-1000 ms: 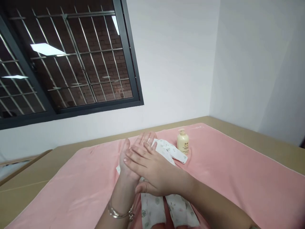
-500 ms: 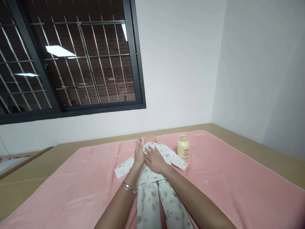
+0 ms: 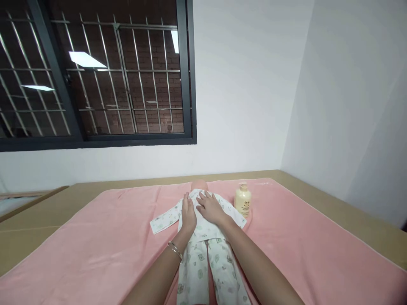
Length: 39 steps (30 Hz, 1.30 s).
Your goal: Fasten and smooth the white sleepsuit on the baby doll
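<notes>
A baby doll (image 3: 199, 185) lies stretched out on a pink sheet, its head at the far end. It wears a white printed top (image 3: 202, 232) and matching printed trousers (image 3: 193, 267). My left hand (image 3: 188, 214) rests on the left side of the doll's chest, edge down, fingers straight. Flat on the right side of the chest lies my right hand (image 3: 210, 207), fingers spread. Neither hand grips anything. The doll's face cannot be made out. A cream pump bottle (image 3: 243, 200) stands upright beside the doll's right-hand sleeve.
The pink sheet (image 3: 111, 241) covers most of a tan tabletop (image 3: 38, 218). White walls (image 3: 241, 84) rise behind and to the right. A dark-framed window (image 3: 136, 140) with metal bars is at the back left.
My left hand has come down and turned slightly, now lower against the chest. My right hand has shifted a little to the right. The camera view has tilted slightly.
</notes>
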{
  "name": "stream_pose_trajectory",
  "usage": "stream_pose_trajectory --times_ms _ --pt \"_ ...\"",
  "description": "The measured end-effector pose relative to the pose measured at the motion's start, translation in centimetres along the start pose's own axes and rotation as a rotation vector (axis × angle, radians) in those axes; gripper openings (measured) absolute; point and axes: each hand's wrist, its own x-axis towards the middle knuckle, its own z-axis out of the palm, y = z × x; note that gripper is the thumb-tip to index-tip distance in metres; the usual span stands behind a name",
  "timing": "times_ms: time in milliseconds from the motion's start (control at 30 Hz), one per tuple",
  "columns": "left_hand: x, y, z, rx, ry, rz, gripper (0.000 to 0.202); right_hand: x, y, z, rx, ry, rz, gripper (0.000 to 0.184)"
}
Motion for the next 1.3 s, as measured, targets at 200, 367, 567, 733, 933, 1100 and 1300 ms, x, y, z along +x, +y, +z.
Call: stream_pose_trajectory --times_ms 200,367,567,733,933,1100,1300 --pt "0.0 -1.0 0.5 0.088 0.023 0.077 0.055 -0.3 -0.8 -0.1 -0.035 -0.033 0.265 0.062" --pt "1.6 -0.7 -0.1 0.063 0.066 0.017 0.054 -2.0 -4.1 -1.5 -0.264 -0.17 0.329 0.065" --pt "2.9 -0.2 -0.7 0.4 -0.025 0.13 0.049 -2.6 -4.0 -5.3 -0.239 -0.269 0.259 0.038" --pt "0.6 0.6 0.5 0.809 -0.224 0.171 0.057 -0.6 -2.7 -3.8 -0.128 0.091 0.325 0.042" --pt "0.6 1.5 0.5 0.867 -0.407 0.181 0.065 0.9 1.3 0.7 0.076 0.202 0.007 0.042" --pt "1.3 0.7 0.4 0.728 -0.377 0.114 0.061 0.9 1.4 2.1 -0.001 0.203 0.263 0.052" --pt "1.1 -0.4 0.8 0.741 -0.3 0.134 0.053 1.1 1.3 1.7 -0.024 0.075 0.14 0.051"
